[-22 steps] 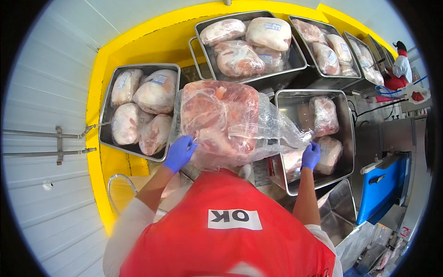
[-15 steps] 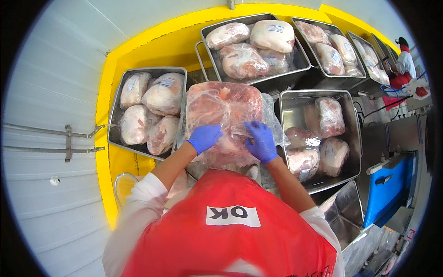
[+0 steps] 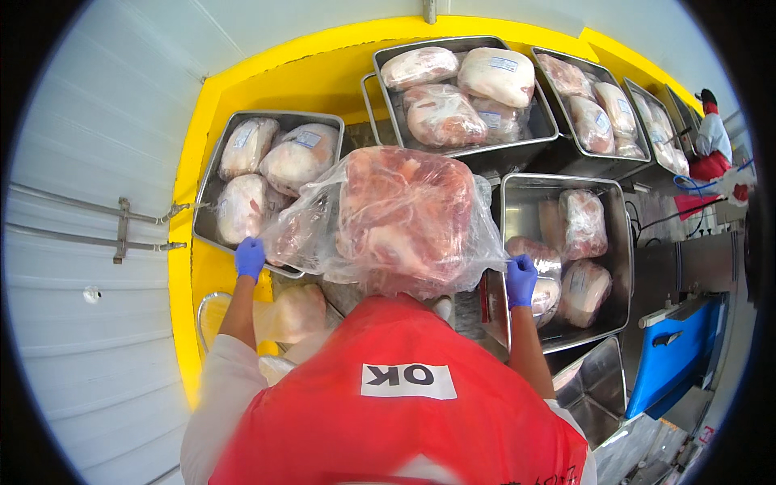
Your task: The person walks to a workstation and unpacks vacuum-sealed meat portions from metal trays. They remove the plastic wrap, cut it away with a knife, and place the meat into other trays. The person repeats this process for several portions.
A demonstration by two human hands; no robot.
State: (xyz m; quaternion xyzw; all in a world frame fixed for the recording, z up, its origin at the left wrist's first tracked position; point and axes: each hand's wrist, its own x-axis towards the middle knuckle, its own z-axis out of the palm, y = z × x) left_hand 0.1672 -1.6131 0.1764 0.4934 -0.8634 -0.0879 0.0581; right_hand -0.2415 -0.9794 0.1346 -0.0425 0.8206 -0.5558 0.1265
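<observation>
In front of my red apron lies a large block of raw meat with a clear plastic sheet spread around and partly over it. My left hand, in a blue glove, pinches the sheet's left edge. The sheet's right edge is gripped in my right hand, also blue-gloved. Between the two hands the plastic is pulled out wide, clear of the meat's sides. What the meat rests on is hidden beneath it.
Metal bins of bagged meat stand around: one at left, one behind, one at right, more at far right. A yellow ledge runs along the wall. A metal tub and a blue panel are at lower right. Another person stands far right.
My hands have moved apart from the middle of the meat, left and right, drawing the plastic outward. More of the meat's bare-looking surface shows. The whole view has shifted slightly.
</observation>
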